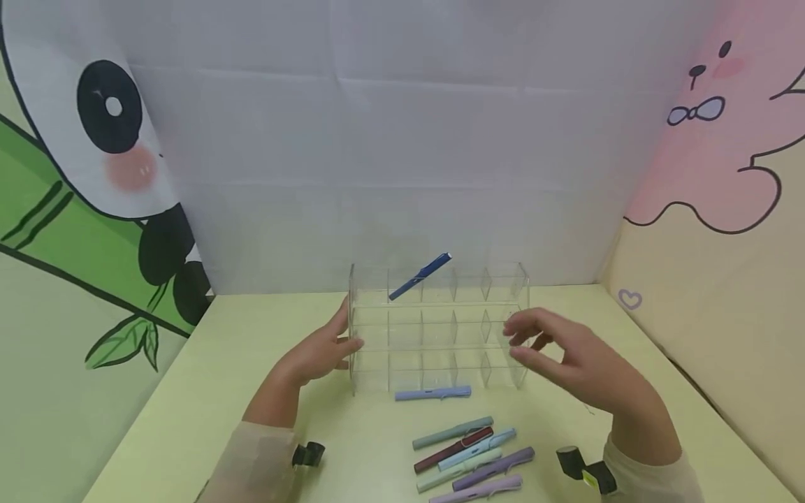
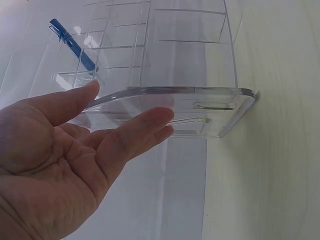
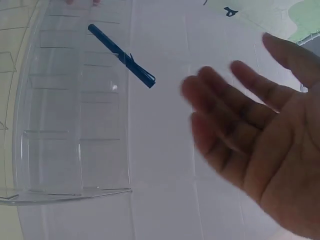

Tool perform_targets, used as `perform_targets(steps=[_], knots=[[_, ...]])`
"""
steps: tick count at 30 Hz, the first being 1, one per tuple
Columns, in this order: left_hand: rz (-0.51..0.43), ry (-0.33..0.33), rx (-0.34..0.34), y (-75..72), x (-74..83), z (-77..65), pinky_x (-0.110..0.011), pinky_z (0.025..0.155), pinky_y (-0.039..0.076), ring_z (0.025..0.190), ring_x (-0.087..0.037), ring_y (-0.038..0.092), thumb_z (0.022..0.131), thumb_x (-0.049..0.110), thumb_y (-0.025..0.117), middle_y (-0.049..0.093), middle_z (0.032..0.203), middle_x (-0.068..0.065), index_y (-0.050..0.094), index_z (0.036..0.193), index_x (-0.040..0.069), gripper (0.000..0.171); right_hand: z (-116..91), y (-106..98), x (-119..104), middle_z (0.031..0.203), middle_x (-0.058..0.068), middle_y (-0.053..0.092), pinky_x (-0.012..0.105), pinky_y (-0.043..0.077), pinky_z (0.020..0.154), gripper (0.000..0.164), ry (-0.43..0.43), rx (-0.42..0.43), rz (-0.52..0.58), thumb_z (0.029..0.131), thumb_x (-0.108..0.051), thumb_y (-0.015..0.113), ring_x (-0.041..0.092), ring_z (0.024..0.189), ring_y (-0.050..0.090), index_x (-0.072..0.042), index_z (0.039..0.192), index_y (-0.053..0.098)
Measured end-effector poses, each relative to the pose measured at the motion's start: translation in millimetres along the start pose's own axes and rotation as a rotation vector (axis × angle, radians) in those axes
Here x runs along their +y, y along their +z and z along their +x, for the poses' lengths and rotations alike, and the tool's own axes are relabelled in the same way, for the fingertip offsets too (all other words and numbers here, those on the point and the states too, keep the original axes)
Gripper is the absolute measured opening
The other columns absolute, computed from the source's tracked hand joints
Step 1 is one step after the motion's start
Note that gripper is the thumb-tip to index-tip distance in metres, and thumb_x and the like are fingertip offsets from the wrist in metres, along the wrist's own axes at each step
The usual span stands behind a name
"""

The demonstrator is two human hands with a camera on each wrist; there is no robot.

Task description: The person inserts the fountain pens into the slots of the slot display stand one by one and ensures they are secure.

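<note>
A clear acrylic organizer (image 1: 438, 337) with tiered compartments stands on the table. A dark blue pen (image 1: 420, 276) leans diagonally in its top back row and also shows in both wrist views. My left hand (image 2: 100, 145) is at the organizer's left side panel (image 2: 190, 100), thumb near its upper edge and fingers extended along the outside. Whether it presses the panel is unclear. Beside the organizer's right end is my right hand (image 1: 569, 356), its fingers loosely bent around nothing; the right wrist view shows this palm (image 3: 280, 145) apart from the organizer.
A periwinkle pen (image 1: 432, 393) lies just before the organizer. Nearer me, several pens lie side by side, among them a grey-green pen (image 1: 453, 433), a dark red pen (image 1: 454, 450) and a purple pen (image 1: 493, 469). A white backdrop (image 1: 402, 140) rises behind the table.
</note>
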State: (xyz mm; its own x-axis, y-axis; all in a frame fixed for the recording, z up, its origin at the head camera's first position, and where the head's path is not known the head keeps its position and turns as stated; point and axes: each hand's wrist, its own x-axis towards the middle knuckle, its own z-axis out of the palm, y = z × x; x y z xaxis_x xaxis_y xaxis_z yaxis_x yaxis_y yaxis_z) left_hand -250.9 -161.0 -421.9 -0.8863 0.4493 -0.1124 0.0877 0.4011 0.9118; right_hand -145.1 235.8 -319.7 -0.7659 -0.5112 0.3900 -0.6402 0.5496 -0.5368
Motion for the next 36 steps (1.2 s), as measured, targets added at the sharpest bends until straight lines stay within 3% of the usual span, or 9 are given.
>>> perform_targets(steps=[2,4,7,11,15,22,25,29,36], knots=[[-0.008,0.004,-0.003,0.5,-0.7,-0.2,-0.051,0.098,0.051,0.143,-0.043,0.030,0.101,0.031,0.055,-0.012,0.165,-0.002,-0.014,0.147,0.056,0.087,-2.3,4.9,-4.3,0.113,-0.016,0.061,0.030,0.054,0.078,0.025,0.132,-0.175,-0.082,0.098,-0.039,0.060,0.006,0.098,0.062,-0.033,0.122,0.055],[-0.008,0.008,-0.004,0.7,-1.2,-0.1,-0.051,0.098,0.050,0.143,-0.042,0.030,0.102,0.030,0.055,-0.011,0.165,-0.002,-0.014,0.148,0.056,0.087,-0.5,13.7,-5.2,0.112,-0.017,0.062,0.034,0.053,0.080,0.031,0.211,-0.313,-0.124,0.094,-0.050,0.061,0.008,0.100,0.062,-0.034,0.120,0.057],[-0.011,0.014,0.003,-0.3,-2.0,-1.0,-0.051,0.097,0.051,0.143,-0.041,0.031,0.102,0.030,0.055,-0.009,0.166,-0.004,-0.014,0.149,0.054,0.087,8.2,34.4,0.4,0.106,-0.017,0.063,0.037,0.052,0.080,0.030,0.259,-0.465,-0.163,0.088,-0.045,0.071,0.011,0.098,0.062,-0.031,0.114,0.063],[-0.014,0.005,0.014,-0.5,-3.4,-4.1,-0.052,0.098,0.050,0.141,-0.042,0.035,0.101,0.031,0.055,-0.005,0.166,-0.010,-0.015,0.150,0.052,0.088,19.3,67.8,14.9,0.095,-0.012,0.064,0.038,0.050,0.075,0.026,0.341,-0.571,-0.207,0.080,-0.027,0.081,0.012,0.087,0.060,-0.025,0.103,0.068],[-0.010,-0.006,0.016,1.4,-4.1,-4.8,-0.053,0.100,0.048,0.137,-0.041,0.042,0.101,0.032,0.056,-0.002,0.166,-0.010,-0.014,0.149,0.053,0.088,20.6,92.2,26.8,0.086,-0.009,0.062,0.038,0.050,0.072,0.027,0.429,-0.614,-0.290,0.077,-0.021,0.083,0.012,0.079,0.057,-0.019,0.099,0.069],[0.000,0.007,0.017,2.0,-4.8,-0.2,-0.053,0.100,0.048,0.139,-0.042,0.039,0.100,0.034,0.057,-0.002,0.166,-0.011,-0.013,0.150,0.053,0.088,20.4,113.0,37.4,0.090,-0.006,0.067,0.039,0.052,0.077,0.020,0.454,-0.622,-0.385,0.078,-0.017,0.081,0.016,0.084,0.062,-0.017,0.093,0.068],[0.004,0.004,0.018,2.6,-5.3,-0.3,-0.055,0.102,0.046,0.136,-0.042,0.043,0.101,0.034,0.056,-0.003,0.166,-0.010,-0.014,0.149,0.053,0.088,19.9,117.3,37.8,0.085,-0.008,0.063,0.037,0.051,0.075,0.014,0.441,-0.621,-0.399,0.083,-0.010,0.076,0.014,0.078,0.058,-0.017,0.087,0.065],[0.002,0.003,0.017,3.2,-4.1,-0.2,-0.056,0.102,0.045,0.135,-0.042,0.044,0.101,0.034,0.056,-0.004,0.166,-0.007,-0.014,0.148,0.056,0.087,19.0,121.0,38.6,0.076,-0.008,0.057,0.033,0.048,0.068,0.020,0.434,-0.619,-0.414,0.084,-0.002,0.071,0.013,0.069,0.050,-0.018,0.080,0.060],[0.011,0.015,0.020,3.0,-2.1,-1.4,-0.054,0.100,0.048,0.136,-0.044,0.042,0.101,0.031,0.056,-0.004,0.166,-0.009,-0.013,0.150,0.052,0.087,18.6,120.4,41.7,0.071,-0.009,0.054,0.033,0.045,0.063,0.026,0.439,-0.620,-0.429,0.079,-0.002,0.075,0.013,0.066,0.048,-0.020,0.072,0.056]])
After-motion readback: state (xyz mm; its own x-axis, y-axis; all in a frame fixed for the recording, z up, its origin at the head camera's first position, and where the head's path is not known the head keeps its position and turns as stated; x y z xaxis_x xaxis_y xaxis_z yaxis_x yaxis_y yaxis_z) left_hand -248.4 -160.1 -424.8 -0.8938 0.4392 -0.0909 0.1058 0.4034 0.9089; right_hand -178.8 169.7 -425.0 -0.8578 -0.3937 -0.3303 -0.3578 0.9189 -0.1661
